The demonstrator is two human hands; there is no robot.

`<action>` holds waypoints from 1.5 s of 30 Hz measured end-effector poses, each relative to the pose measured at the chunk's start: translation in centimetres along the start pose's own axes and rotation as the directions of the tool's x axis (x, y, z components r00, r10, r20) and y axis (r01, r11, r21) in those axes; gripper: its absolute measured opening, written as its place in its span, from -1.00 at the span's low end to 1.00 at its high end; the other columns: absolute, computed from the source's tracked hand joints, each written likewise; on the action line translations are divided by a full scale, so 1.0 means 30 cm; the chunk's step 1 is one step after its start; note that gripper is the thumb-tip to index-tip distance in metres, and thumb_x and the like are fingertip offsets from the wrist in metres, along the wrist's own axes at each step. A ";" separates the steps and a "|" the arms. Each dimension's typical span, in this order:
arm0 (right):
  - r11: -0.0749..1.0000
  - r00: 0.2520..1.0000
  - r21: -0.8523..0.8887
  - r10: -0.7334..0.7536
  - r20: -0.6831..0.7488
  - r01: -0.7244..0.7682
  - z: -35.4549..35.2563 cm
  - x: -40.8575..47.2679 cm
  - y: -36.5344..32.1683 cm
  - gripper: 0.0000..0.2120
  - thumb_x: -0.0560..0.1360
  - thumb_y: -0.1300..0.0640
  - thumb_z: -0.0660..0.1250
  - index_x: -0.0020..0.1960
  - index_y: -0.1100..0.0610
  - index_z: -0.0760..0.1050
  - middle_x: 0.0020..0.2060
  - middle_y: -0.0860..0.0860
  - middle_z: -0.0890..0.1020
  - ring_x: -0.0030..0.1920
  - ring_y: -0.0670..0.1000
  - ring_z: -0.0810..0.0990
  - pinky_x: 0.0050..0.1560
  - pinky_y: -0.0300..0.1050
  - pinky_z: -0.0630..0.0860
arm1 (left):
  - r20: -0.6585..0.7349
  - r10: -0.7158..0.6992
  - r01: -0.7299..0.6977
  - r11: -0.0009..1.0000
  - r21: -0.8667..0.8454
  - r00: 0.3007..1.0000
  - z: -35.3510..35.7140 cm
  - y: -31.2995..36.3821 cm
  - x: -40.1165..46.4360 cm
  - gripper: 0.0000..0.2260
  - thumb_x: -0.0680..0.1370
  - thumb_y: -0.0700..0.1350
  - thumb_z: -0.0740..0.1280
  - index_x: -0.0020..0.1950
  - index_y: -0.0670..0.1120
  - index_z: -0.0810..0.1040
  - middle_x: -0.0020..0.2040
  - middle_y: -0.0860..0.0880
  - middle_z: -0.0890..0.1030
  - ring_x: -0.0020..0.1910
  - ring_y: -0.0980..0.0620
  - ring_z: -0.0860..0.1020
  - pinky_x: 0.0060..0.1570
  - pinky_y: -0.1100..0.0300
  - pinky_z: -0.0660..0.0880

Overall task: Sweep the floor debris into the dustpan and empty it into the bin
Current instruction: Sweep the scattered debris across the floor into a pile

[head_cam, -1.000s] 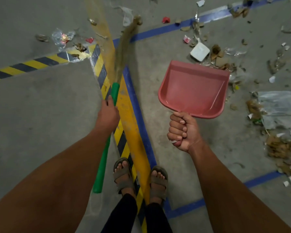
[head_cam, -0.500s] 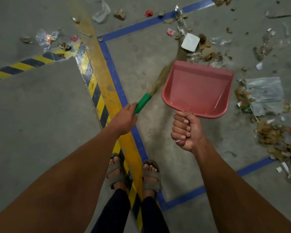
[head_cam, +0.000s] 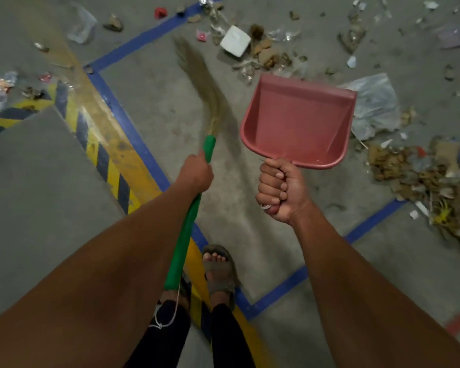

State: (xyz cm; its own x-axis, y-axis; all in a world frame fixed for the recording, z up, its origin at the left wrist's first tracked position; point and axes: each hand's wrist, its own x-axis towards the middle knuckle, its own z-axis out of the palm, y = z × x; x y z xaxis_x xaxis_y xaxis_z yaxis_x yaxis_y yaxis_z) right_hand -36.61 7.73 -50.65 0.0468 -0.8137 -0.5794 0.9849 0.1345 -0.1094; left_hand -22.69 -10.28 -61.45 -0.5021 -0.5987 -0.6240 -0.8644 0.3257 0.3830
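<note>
Left hand (head_cam: pixel 195 172): wrapped round green broom handle (head_cam: pixel 185 229), bristles (head_cam: pixel 205 86) blurred.
Right hand (head_cam: pixel 276 189): fisted on pink dustpan (head_cam: pixel 298 123) grip.
Debris (head_cam: pixel 420 173): scattered on floor (head_cam: pixel 37 181).

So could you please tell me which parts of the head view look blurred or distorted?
Head view: the broom bristles smear with motion blur, the debris pile at the right edge is soft, the blue floor lines bow from the wide-angle lens; the dustpan stays fairly sharp.

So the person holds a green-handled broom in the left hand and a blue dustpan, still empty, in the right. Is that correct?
Not quite: the head view shows the dustpan is pinkish red, not blue. The rest holds: the left hand grips the green-handled broom, the right hand the empty dustpan.
</note>
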 end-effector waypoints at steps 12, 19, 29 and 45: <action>0.981 0.982 0.092 -0.164 -0.098 0.173 -0.178 -0.253 -0.069 -0.62 0.60 0.11 0.16 -0.40 0.01 0.24 -0.65 -0.11 0.19 -0.68 -0.12 0.09 -0.62 -0.27 0.07 | 0.043 0.583 -0.585 0.808 0.075 0.811 0.084 0.304 -0.080 -0.46 0.62 -0.07 0.32 0.60 -0.04 0.31 0.25 -0.14 0.51 0.11 -0.21 0.57 0.08 -0.03 0.52; 0.966 0.969 0.121 -0.216 -0.122 0.230 -0.151 -0.295 -0.109 -0.59 0.61 0.10 0.12 -0.42 0.01 0.24 -0.65 -0.12 0.15 -0.65 -0.12 0.02 -0.63 -0.28 0.08 | -0.216 0.292 -0.290 0.956 0.039 0.932 0.043 0.211 -0.167 -0.51 0.70 -0.10 0.21 0.61 -0.17 0.22 0.31 -0.21 0.39 0.03 -0.28 0.54 -0.07 -0.04 0.44; 0.971 0.971 0.114 -0.193 -0.138 0.209 -0.234 -0.317 -0.084 -0.58 0.62 0.10 0.11 -0.41 0.01 0.25 -0.66 -0.12 0.19 -0.66 -0.12 0.04 -0.62 -0.28 0.07 | -0.013 0.137 -0.135 0.983 0.122 0.990 0.059 0.305 0.014 -0.63 0.67 -0.10 0.22 0.45 -0.20 0.40 0.23 -0.31 0.49 0.19 -0.34 0.52 0.18 -0.07 0.46; 0.959 0.966 0.136 -0.235 -0.104 0.248 -0.187 -0.321 -0.069 -0.60 0.60 0.11 0.15 -0.42 0.01 0.25 -0.61 -0.12 0.09 -0.65 -0.12 0.03 -0.62 -0.28 0.09 | -0.140 0.334 -0.330 0.942 0.054 0.932 0.089 0.217 -0.156 -0.50 0.69 -0.12 0.22 0.62 -0.19 0.22 0.27 -0.26 0.41 0.05 -0.31 0.53 0.06 -0.11 0.48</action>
State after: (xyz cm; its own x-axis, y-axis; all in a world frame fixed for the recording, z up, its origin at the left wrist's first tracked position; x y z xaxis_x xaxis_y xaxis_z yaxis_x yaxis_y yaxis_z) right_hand -40.04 18.48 -49.38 -0.2039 -0.7589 -0.6184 0.9789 -0.1502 -0.1385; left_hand -26.03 -3.39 -57.85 -0.7534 -0.5513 -0.3585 -0.6504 0.5443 0.5298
